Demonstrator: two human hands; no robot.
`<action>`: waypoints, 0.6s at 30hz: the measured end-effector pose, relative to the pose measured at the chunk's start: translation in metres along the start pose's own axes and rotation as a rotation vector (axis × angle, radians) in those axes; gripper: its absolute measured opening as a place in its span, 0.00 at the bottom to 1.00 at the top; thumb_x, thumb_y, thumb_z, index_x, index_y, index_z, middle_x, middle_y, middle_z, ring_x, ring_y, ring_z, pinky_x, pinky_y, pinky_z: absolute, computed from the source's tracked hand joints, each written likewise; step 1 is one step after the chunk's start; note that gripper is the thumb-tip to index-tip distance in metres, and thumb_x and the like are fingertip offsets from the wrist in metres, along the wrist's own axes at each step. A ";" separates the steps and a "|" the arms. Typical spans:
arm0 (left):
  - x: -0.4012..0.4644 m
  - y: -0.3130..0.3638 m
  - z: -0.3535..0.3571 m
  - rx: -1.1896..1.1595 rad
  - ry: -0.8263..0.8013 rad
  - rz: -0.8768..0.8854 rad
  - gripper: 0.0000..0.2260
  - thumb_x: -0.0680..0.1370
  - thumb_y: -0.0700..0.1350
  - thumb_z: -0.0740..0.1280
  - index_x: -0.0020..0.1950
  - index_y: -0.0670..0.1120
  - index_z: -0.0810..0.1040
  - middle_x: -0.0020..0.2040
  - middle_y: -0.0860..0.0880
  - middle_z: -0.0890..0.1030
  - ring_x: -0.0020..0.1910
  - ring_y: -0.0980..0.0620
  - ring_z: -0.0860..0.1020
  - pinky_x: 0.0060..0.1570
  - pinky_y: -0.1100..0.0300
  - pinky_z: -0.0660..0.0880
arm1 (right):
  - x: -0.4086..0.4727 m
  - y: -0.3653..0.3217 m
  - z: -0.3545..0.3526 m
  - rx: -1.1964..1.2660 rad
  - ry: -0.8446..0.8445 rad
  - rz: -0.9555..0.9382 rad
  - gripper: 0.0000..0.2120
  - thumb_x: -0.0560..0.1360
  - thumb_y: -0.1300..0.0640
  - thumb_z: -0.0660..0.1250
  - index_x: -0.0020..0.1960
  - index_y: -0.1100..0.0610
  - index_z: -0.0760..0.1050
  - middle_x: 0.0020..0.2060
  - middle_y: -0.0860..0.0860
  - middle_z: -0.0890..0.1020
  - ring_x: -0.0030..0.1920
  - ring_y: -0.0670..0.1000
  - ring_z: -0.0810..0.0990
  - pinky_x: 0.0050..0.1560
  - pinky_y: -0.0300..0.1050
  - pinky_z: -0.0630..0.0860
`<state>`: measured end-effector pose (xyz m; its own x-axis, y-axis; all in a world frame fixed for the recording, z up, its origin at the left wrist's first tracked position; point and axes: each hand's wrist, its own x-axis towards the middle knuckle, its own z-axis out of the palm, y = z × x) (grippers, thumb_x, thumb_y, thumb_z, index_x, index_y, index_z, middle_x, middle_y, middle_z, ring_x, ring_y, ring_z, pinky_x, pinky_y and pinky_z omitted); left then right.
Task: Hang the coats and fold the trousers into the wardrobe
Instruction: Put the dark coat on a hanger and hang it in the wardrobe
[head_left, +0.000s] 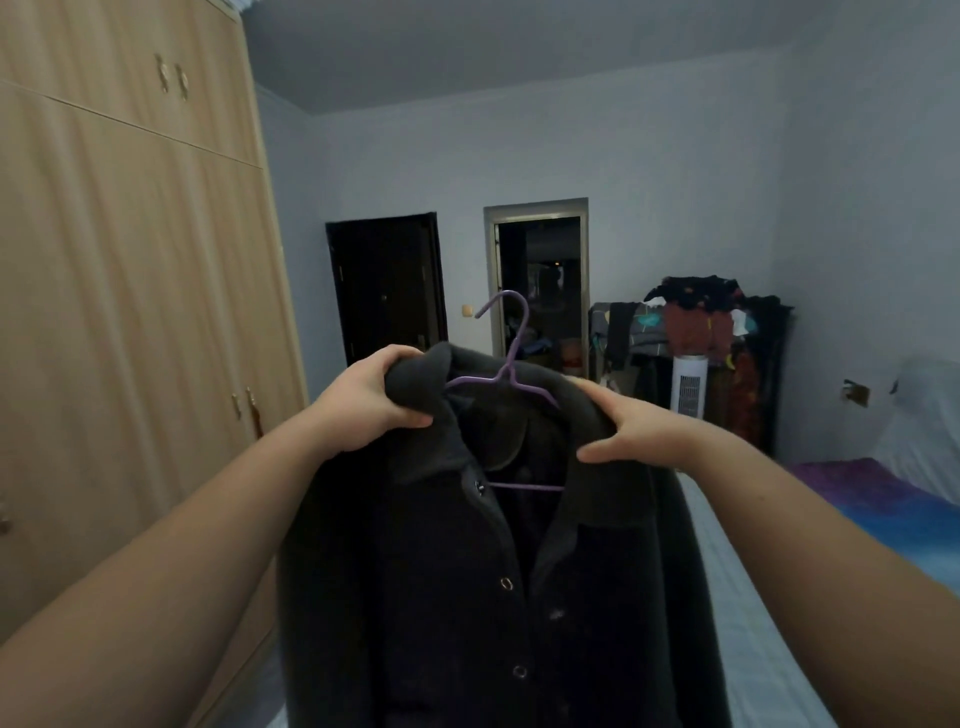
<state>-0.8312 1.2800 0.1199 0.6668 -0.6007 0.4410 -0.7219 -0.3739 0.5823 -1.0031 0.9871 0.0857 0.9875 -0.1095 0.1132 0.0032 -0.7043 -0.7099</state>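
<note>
A dark grey buttoned coat (467, 597) hangs in front of me on a purple wire hanger (511, 358), whose hook sticks up above the collar. My left hand (371, 402) grips the coat's left shoulder and collar. My right hand (631, 428) pinches the right shoulder, thumb under and fingers on top. The front of the coat is open at the neck, and the hanger's lower bar shows inside. The light wooden wardrobe (130, 312) stands to my left with its doors closed.
A bed (753, 597) with a pale striped sheet and a purple-blue cover lies on the right. At the back stand a dark closed door (387, 291), an open doorway (540, 280), a rack piled with clothes (706, 332) and a white tower fan (688, 387).
</note>
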 end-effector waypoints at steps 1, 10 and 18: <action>-0.002 -0.004 -0.003 -0.008 -0.011 -0.003 0.32 0.65 0.45 0.82 0.65 0.60 0.73 0.57 0.58 0.77 0.55 0.58 0.76 0.51 0.60 0.74 | 0.001 0.002 0.004 -0.006 -0.011 0.022 0.40 0.72 0.54 0.76 0.73 0.30 0.59 0.62 0.40 0.76 0.59 0.45 0.78 0.60 0.46 0.78; -0.010 -0.008 -0.023 -0.078 -0.255 -0.171 0.32 0.68 0.57 0.79 0.68 0.61 0.69 0.60 0.56 0.79 0.58 0.54 0.80 0.59 0.55 0.77 | 0.028 -0.005 0.037 -0.081 0.370 -0.209 0.26 0.71 0.52 0.78 0.65 0.40 0.73 0.51 0.37 0.79 0.52 0.40 0.78 0.56 0.46 0.78; -0.018 0.010 -0.042 0.158 -0.028 0.011 0.30 0.72 0.44 0.78 0.67 0.62 0.69 0.59 0.59 0.77 0.58 0.58 0.76 0.59 0.62 0.70 | 0.058 -0.055 0.015 -0.197 0.519 -0.368 0.23 0.68 0.46 0.79 0.61 0.46 0.78 0.47 0.39 0.76 0.52 0.47 0.77 0.57 0.51 0.77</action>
<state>-0.8430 1.3169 0.1468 0.6551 -0.6237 0.4265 -0.7506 -0.4723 0.4621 -0.9441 1.0298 0.1206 0.7230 -0.1263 0.6792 0.2485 -0.8699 -0.4262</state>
